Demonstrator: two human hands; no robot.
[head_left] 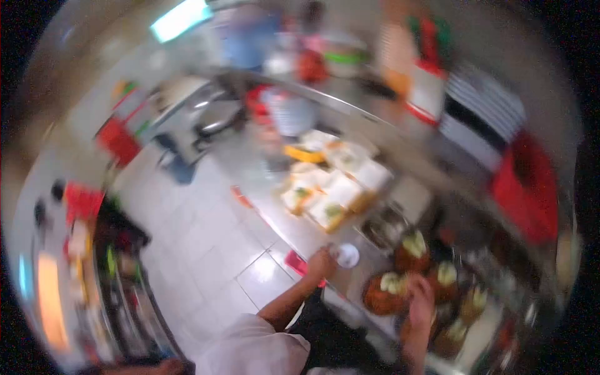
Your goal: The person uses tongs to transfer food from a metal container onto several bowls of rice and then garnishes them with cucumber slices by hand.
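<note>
The whole view is smeared by motion. My left hand [322, 264] is closed at the rim of a small white round bowl [348, 255], near the counter's front edge; what the bowl contains is too blurred to tell. My right hand [420, 295] is over several reddish-brown round food portions with pale yellow-green toppings. Its fingertips are close to the topped portion [379, 295] on its left. Blur hides whether the fingers pinch anything. Farther along the counter lies a group of white, bread-like squares [342, 190] with brown sides, some with green bits on top.
A metal container [384, 226] stands between the white squares and the brown portions. Behind are a white tub [290, 112] and a red bag [528, 187]. A pink object [296, 263] is at the counter edge. Tiled floor [209, 231] and shelves [125, 275] lie to the left.
</note>
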